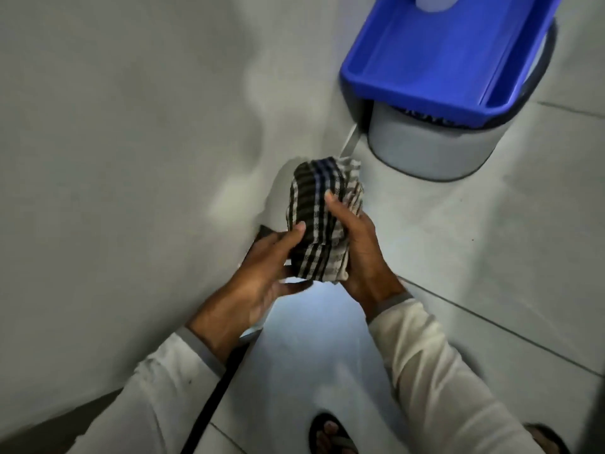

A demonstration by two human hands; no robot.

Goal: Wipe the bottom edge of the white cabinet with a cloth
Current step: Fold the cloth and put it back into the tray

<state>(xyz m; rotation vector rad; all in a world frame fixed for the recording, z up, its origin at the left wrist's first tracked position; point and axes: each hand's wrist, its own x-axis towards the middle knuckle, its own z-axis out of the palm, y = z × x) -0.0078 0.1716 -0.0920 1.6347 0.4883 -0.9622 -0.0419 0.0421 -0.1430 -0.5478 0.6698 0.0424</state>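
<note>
Cloth [322,221] above pale tiled floor [474,257]

dim, soft blur; glare on floor [304,326], edges warped

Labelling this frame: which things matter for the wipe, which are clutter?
Job: checked cloth, held by left hand and right hand; white cabinet.
Lying about: blue tray, grey bucket beneath it, floor tiles.

bucket [432,149] right of cabinet [114,142], on floor [491,240]
</note>
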